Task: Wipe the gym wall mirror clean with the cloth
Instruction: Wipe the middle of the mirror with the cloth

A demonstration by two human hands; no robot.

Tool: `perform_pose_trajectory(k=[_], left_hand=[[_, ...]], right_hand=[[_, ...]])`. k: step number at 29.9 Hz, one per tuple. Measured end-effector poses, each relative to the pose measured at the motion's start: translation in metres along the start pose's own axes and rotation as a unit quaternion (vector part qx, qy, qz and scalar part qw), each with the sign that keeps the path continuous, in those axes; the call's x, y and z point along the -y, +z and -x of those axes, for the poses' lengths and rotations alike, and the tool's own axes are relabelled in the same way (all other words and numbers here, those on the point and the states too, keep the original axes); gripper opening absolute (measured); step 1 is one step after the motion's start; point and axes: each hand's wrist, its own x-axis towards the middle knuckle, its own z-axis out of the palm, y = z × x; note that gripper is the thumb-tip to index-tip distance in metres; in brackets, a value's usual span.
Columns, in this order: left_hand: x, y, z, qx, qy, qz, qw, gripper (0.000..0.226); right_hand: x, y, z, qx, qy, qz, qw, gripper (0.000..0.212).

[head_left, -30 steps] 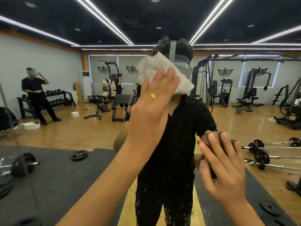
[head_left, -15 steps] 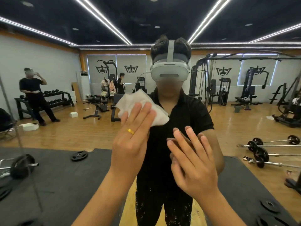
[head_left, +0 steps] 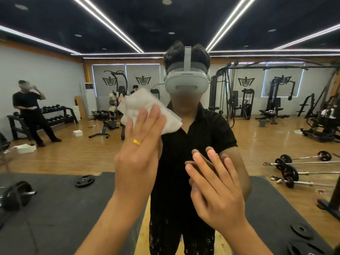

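Head cam faces the big gym wall mirror (head_left: 257, 140). Left hand (head_left: 137, 162), gold ring (head_left: 136, 142) on it, presses a crumpled white cloth (head_left: 145, 105) flat on the glass with straight fingers, around shoulder height of the reflection. Right hand (head_left: 215, 188) is open and empty, fingers spread close to the glass; can't tell if it touches. Reflected: grey headset (head_left: 186, 83), barbells (head_left: 301, 162) on the wood floor, a black weight plate (head_left: 84, 180), a dumbbell rack (head_left: 55, 115). Fingers hide the cloth's lower edge, and both arms block the reflected torso.
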Motion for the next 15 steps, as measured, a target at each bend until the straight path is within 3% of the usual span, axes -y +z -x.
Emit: perform_pose_trajectory(k=[10,15], left_hand=[[0.028,0.001,-0.098,-0.081,-0.020,0.021,0.996,0.040],[0.037,-0.027,-0.035,-0.018,-0.007,0.002,1.000,0.041]], right_hand=[[0.002,0.003,-0.002,-0.022,-0.006,0.011,1.000,0.035],[0.002,0.004,0.000,-0.029,-0.009,0.014,0.999,0.034]])
